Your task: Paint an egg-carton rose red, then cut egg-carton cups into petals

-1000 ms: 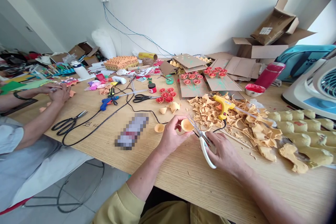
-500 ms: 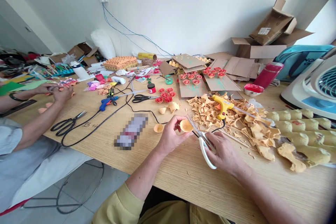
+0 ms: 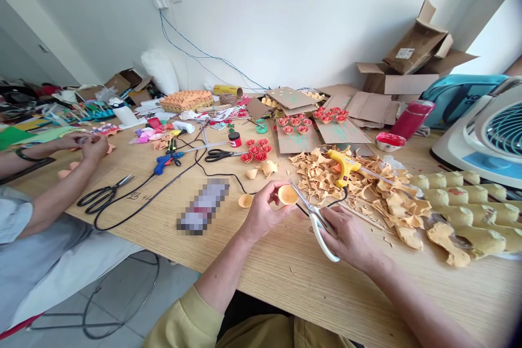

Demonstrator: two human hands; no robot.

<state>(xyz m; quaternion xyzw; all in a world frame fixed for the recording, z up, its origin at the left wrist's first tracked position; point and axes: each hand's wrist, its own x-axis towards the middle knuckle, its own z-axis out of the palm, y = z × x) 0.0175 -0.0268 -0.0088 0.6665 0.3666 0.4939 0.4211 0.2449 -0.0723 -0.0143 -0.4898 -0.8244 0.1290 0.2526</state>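
Between the thumb and fingers of my left hand (image 3: 265, 209) is an orange egg-carton cup (image 3: 287, 195), its round mouth facing me. My right hand (image 3: 346, 234) grips white-handled scissors (image 3: 323, 236), whose blades lie against the cup's right rim. Another cut cup (image 3: 245, 201) rests on the table just left of my left hand. Behind it are two more cup pieces (image 3: 267, 168) with pointed edges. A heap of orange carton scraps (image 3: 314, 176) spreads beyond my right hand, with a yellow glue gun (image 3: 345, 167) lying on it.
Red paper roses (image 3: 256, 149) stand behind the cups. At right are a grey-yellow egg tray (image 3: 457, 196) and a fan (image 3: 489, 125). Black scissors (image 3: 104, 196), a blue glue gun (image 3: 165, 163) and its cord lie left. A co-worker's hands (image 3: 92, 147) hold something small at far left.
The view has shifted slightly. My hands keep nearly the same pose, with the scissors still at the cup's rim. The co-worker's hands have moved a little.
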